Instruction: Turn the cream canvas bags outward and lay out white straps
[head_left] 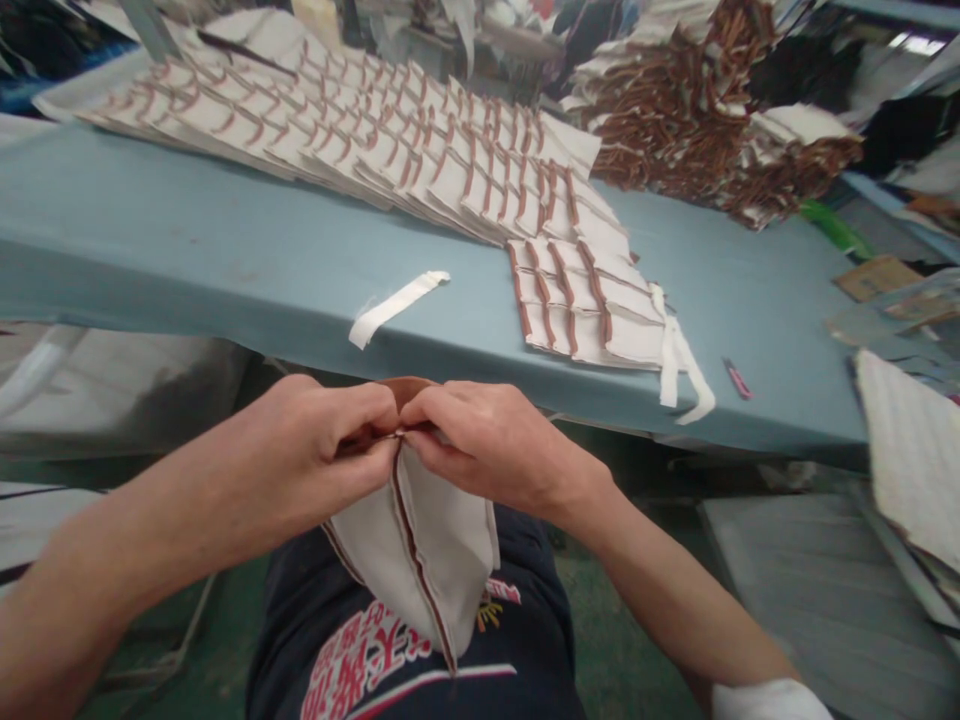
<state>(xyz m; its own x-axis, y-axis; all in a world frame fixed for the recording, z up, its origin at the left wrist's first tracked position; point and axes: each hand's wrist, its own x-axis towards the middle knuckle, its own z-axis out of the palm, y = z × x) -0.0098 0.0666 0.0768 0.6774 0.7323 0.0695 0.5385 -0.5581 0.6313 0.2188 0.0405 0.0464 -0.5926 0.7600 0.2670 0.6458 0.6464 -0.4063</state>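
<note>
My left hand (315,440) and my right hand (480,440) meet in front of my chest, both pinching the top of a folded white fabric piece (427,540) with brown piping along its edge. The piece hangs down over my dark shirt. Just beyond my hands runs the near edge of the blue table (187,250). A loose white fabric strip (394,305) lies on the table near that edge.
Rows of overlapping white pieces with brown trim (390,140) cover the table's far side, ending in a small stack (585,300) with white strips hanging off. A heap of brown-trimmed pieces (697,120) sits far right. A small red item (736,378) lies near the table's right edge.
</note>
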